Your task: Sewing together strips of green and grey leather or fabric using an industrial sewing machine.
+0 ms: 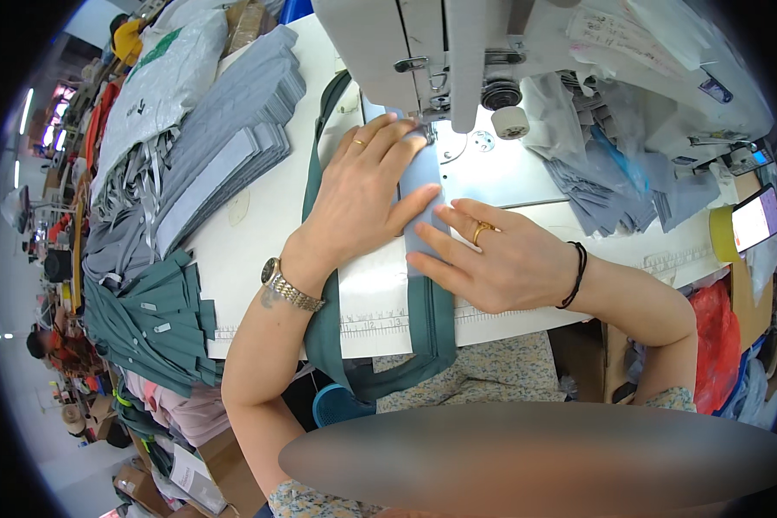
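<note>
A light blue-grey fabric piece [420, 177] lies on the sewing machine bed, its far end by the presser foot [428, 132]. My left hand [363, 186] rests flat on its left side, open, with fingertips close to the foot. My right hand [505, 255] is open too, fingertips laid on the nearer right part of the piece. A dark green fabric band [432, 319] meets the near end of the piece. It hangs in a loop over the table's front edge and runs up beside my left wrist. My left palm hides part of the fabric.
Stacked grey fabric pieces [224, 164] and green pieces with buttons [151, 319] lie at the left. The sewing machine head [406, 43] stands over the work. On the right are folded grey pieces [604, 198], a yellow tape roll [723, 235] and a lit phone [757, 217].
</note>
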A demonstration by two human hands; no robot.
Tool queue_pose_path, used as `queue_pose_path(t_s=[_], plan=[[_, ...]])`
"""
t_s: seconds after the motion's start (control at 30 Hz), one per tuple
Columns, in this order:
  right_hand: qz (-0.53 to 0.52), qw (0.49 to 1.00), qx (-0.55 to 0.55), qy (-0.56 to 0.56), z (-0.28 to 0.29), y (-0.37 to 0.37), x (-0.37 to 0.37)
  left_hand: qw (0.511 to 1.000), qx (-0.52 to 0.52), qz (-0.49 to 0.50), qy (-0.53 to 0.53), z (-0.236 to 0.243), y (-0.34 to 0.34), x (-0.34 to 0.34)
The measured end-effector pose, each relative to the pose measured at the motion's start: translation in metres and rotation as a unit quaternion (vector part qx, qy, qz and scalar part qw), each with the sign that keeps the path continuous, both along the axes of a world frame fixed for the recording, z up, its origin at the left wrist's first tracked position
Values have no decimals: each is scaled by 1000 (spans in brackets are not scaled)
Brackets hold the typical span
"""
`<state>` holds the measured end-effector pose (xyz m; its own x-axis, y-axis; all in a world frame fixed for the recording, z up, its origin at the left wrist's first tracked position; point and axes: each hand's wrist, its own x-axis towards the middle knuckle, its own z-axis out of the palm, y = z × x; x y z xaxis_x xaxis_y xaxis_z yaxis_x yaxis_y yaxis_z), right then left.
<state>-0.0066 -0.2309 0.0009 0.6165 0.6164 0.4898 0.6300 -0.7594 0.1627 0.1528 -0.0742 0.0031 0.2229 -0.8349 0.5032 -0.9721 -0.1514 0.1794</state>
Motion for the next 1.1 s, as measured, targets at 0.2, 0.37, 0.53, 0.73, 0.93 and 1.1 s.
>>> queue_pose_path(t_s=[0.2, 0.37, 0.53, 0.73, 0.93, 1.1], plan=[[-19, 1000, 6, 3, 0, -3, 9, 998, -30, -48, -36, -6, 2, 3], [-50, 998, -22, 21, 0, 0, 7, 999, -18, -37, -20, -7, 2, 4], [-61, 997, -35, 15, 2, 0, 4, 998, -35, -45, 8, -7, 0, 6], [-73, 996, -25, 34, 1, -1, 3, 998, -31, -56, 11, -6, -4, 4], [-10, 999, 21, 48, 7, -4, -15, 999, -10, -24, 27, -6, 3, 4], [-238, 965, -13, -107, 35, -91, -52, 999, -26, -32, 9, -2, -5, 1]])
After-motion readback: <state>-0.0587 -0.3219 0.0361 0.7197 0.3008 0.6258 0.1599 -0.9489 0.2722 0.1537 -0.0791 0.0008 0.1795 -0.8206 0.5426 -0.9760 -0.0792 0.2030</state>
